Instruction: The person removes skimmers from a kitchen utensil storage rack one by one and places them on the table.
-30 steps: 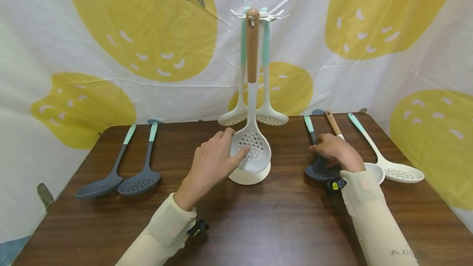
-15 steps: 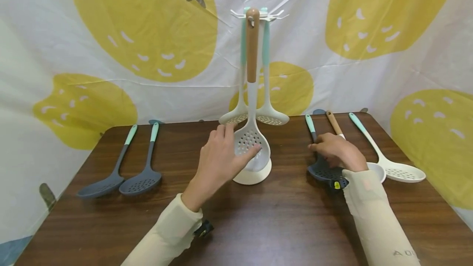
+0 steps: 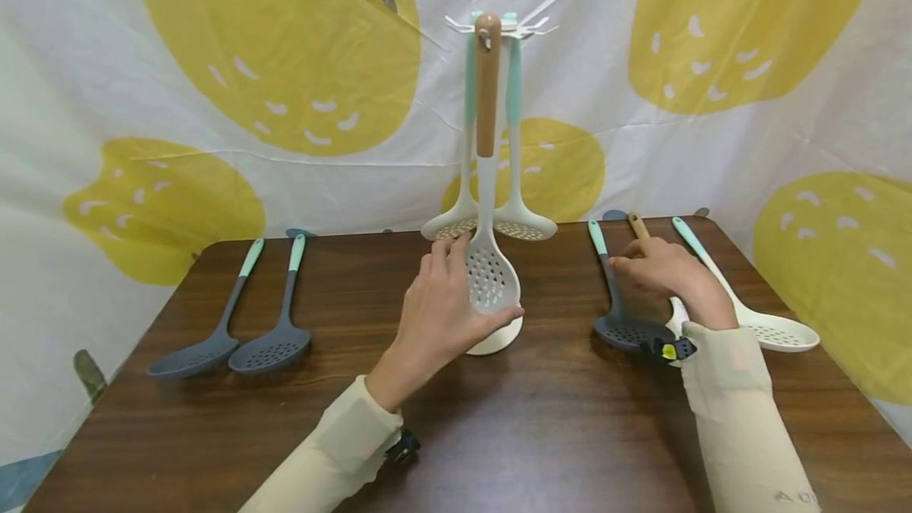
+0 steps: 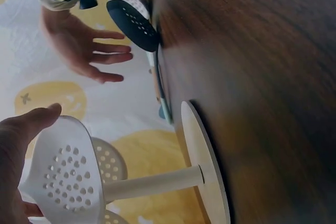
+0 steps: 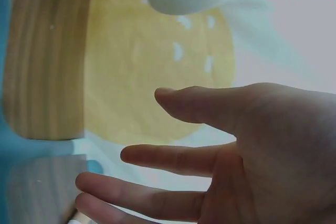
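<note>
The left hand (image 3: 442, 303) grasps the bowl of the brown-handled skimmer (image 3: 492, 279), thumb along its right rim and fingers at its left edge. The skimmer hangs bowl-down on the near side of the stand (image 3: 493, 345), with two mint-handled skimmers (image 3: 526, 229) on the far side. The right hand (image 3: 673, 275) is free, fingers extended, above the right of the table (image 3: 541, 434). Near it lie a dark skimmer (image 3: 630, 332), a partly hidden brown-handled utensil (image 3: 638, 226) and a white skimmer (image 3: 782, 332). Two dark utensils (image 3: 273, 351) lie at left.
</note>
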Tool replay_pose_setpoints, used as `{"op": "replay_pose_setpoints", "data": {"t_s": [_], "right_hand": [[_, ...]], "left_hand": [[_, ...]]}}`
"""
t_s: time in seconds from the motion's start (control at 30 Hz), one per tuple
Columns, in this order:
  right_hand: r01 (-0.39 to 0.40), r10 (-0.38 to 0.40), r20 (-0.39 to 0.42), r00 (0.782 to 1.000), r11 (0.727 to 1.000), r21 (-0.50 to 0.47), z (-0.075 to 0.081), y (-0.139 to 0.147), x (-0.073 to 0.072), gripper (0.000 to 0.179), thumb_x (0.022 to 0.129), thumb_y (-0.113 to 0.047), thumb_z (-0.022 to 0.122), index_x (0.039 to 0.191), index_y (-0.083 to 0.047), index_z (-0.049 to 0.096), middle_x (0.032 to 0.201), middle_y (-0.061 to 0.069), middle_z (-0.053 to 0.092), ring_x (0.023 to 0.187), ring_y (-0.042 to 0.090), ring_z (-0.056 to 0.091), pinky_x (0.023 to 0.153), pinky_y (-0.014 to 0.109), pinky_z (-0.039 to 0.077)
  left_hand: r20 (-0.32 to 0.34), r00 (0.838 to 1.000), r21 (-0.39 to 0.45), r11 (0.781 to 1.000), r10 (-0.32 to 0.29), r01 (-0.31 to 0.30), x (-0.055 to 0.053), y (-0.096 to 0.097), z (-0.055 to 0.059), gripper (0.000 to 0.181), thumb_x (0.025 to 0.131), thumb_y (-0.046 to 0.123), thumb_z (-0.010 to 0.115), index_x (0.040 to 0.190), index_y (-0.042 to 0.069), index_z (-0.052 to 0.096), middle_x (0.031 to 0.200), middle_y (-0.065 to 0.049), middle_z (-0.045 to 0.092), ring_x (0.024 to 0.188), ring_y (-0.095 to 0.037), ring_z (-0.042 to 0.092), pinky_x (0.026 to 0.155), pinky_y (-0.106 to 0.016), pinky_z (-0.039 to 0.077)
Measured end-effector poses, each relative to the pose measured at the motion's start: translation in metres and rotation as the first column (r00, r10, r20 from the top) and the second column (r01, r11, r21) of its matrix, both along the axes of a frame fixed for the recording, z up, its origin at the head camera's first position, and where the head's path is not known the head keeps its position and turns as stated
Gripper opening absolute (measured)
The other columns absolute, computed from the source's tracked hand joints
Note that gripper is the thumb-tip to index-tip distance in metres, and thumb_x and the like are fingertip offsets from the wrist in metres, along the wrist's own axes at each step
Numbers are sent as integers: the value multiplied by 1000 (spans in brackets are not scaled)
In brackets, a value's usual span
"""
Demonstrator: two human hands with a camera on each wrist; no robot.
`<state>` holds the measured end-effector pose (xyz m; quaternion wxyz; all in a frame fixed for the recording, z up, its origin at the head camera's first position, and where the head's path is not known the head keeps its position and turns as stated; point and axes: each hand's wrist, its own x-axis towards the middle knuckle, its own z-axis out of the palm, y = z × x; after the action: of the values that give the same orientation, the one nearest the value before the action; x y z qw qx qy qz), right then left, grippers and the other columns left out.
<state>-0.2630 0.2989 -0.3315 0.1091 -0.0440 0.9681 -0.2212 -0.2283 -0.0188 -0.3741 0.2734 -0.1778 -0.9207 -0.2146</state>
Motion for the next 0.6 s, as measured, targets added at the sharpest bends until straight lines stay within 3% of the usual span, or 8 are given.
{"op": "replay_pose_setpoints", "data": {"t_s": [0.07,0.2,0.4,0.5,0.6], "right_hand": [[-4,4,-28,1000,1000,10,5,0,2,61,105,-42,52,139,9,56,110,22,71,92,30,66,81,44,52],[10,-11,-17,1000,1000,-27,14,0,5,65,106,-46,50,143,8,53,113,23,72,100,33,70,88,51,52],[6,-6,-89,996,1000,8,22,3,10,57,105,-49,50,135,-2,60,90,7,68,82,22,63,73,38,45],[-17,21,-150,988,1000,24,24,3,11,48,106,-43,52,129,-4,65,101,10,69,85,24,61,73,39,45],[-17,22,-169,985,999,31,26,1,11,49,106,-43,51,132,-4,65,137,19,63,95,30,61,78,43,47]], "left_hand": [[17,1000,18,1000,-12,11,0,0,-1,122,57,69,91,150,9,41,132,-12,54,105,-32,62,74,-51,60],[42,999,33,999,-21,19,-1,1,-3,126,57,67,93,154,10,36,135,-12,51,107,-33,62,73,-53,60],[-7,1000,2,1000,-22,22,-2,0,-5,131,58,63,93,158,8,30,134,-14,52,107,-33,59,77,-49,60],[-21,1000,-10,1000,-17,17,-2,-1,-6,133,57,64,94,158,7,29,133,-15,52,106,-32,58,77,-47,60],[-26,1000,-23,1000,-8,8,-3,-2,-6,131,57,60,94,158,8,29,131,-15,52,104,-33,59,74,-47,61]]}}
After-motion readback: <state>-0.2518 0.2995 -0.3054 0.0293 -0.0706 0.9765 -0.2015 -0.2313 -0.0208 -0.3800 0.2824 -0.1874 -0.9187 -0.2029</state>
